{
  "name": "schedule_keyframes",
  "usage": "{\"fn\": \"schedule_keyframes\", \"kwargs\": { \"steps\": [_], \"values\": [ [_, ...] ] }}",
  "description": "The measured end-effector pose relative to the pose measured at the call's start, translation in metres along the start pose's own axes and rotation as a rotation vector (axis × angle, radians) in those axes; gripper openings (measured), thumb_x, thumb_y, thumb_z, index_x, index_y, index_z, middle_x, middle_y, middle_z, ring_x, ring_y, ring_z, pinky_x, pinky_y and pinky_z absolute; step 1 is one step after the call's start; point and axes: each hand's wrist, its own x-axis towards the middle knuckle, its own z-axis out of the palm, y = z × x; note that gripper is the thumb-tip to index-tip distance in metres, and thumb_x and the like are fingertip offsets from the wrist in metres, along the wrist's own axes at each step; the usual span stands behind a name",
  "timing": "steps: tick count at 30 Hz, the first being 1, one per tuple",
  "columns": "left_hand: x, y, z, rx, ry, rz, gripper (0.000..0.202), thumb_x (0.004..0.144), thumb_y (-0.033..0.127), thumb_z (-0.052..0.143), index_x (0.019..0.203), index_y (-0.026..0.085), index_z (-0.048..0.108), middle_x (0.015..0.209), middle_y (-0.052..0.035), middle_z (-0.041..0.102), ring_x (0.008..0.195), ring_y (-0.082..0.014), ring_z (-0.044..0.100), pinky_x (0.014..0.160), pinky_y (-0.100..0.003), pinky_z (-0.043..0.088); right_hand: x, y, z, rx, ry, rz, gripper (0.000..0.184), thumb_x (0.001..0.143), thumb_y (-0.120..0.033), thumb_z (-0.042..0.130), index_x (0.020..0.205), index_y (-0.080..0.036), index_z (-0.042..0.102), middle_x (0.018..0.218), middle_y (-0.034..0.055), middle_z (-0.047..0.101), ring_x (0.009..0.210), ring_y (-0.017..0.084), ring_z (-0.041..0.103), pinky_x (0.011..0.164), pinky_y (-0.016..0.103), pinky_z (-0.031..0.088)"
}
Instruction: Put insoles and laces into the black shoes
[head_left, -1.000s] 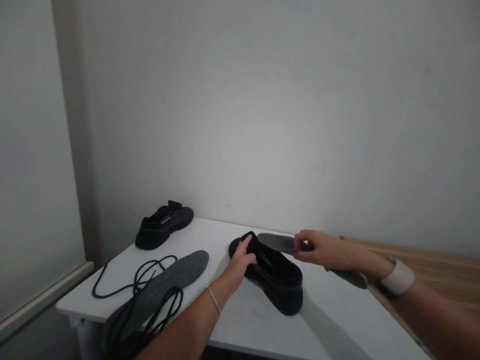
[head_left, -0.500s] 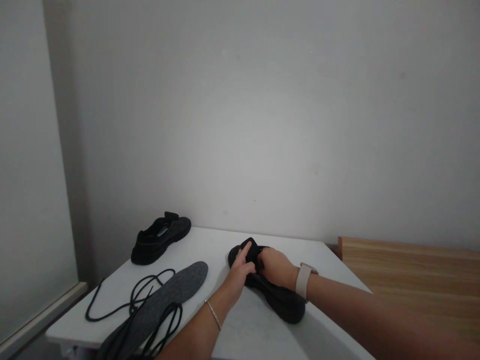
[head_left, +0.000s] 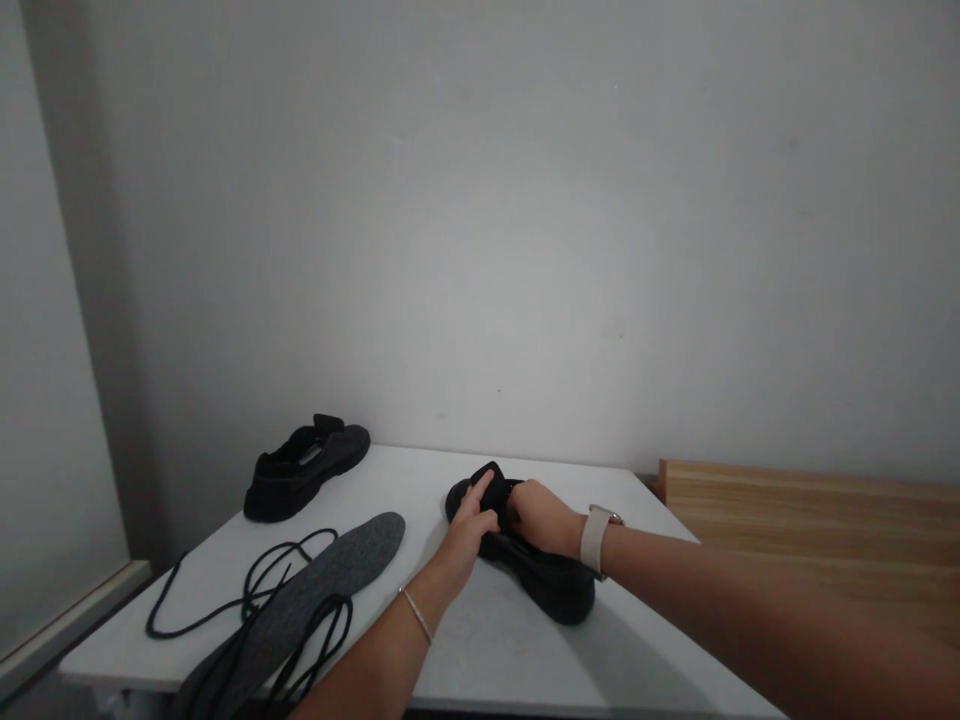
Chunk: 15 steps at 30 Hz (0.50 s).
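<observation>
A black shoe (head_left: 559,590) lies on the white table, its toe pointing to the far left and its heel towards me. My left hand (head_left: 469,520) grips the shoe's raised tongue, with the index finger stretched along it and the thumb bent at the side. Curled fingers of my right hand (head_left: 544,515) reach into the shoe's opening, where their tips and anything they pinch are hidden. To the left lies a grey felt insole (head_left: 337,570), partly under loose black shoelaces (head_left: 251,600).
A second black shoe (head_left: 304,475), its tongue up and no lace visible, stands at the table's back left corner. The white table (head_left: 480,660) meets a plain wall (head_left: 480,250) behind. To the right is a wooden board (head_left: 795,515).
The whole view has shifted slightly, so everything appears a little further left and higher. Both hands stay at the same shoe in nearly the same pose.
</observation>
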Motion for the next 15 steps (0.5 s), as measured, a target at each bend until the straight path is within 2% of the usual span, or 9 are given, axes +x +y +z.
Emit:
{"fn": "schedule_keyframes", "kwargs": {
  "steps": [3, 6, 11, 15],
  "values": [
    [-0.001, 0.003, 0.001, -0.053, 0.016, -0.019, 0.090, 0.062, 0.015, 0.057, 0.151, 0.019, 0.042, 0.130, -0.0075, 0.062, 0.104, -0.0213, 0.060, 0.090, -0.029, 0.044, 0.010, 0.000, 0.007, -0.010, 0.004, -0.031, 0.024, 0.096, -0.035, 0.061, 0.104, -0.013, 0.066, 0.104, 0.0056, 0.069, 0.094, 0.018, 0.067, 0.086, 0.040, 0.057],
    [-0.002, 0.006, 0.002, -0.099, 0.017, -0.029, 0.092, 0.059, 0.013, 0.056, 0.151, 0.019, 0.043, 0.130, -0.0064, 0.062, 0.100, -0.0190, 0.060, 0.084, -0.026, 0.044, 0.015, 0.000, 0.006, -0.036, -0.016, -0.044, 0.024, 0.096, -0.035, 0.061, 0.106, -0.013, 0.066, 0.105, 0.0061, 0.069, 0.094, 0.018, 0.067, 0.085, 0.040, 0.058],
    [-0.003, 0.011, 0.005, -0.165, 0.008, -0.049, 0.096, 0.055, 0.011, 0.054, 0.150, 0.019, 0.043, 0.124, -0.0062, 0.065, 0.091, -0.0167, 0.059, 0.074, -0.023, 0.042, 0.008, 0.003, -0.017, -0.109, -0.139, -0.153, 0.024, 0.096, -0.036, 0.061, 0.106, -0.014, 0.066, 0.105, 0.0057, 0.069, 0.092, 0.018, 0.067, 0.083, 0.039, 0.058],
    [-0.003, 0.017, 0.005, -0.202, -0.003, -0.066, 0.097, 0.051, 0.010, 0.053, 0.148, 0.017, 0.047, 0.115, -0.0053, 0.069, 0.083, -0.0152, 0.057, 0.067, -0.022, 0.039, -0.002, 0.011, -0.034, -0.194, -0.179, -0.256, 0.031, 0.090, -0.033, 0.069, 0.115, -0.015, 0.064, 0.127, 0.0099, 0.062, 0.109, 0.024, 0.063, 0.094, 0.047, 0.054]
  ]
}}
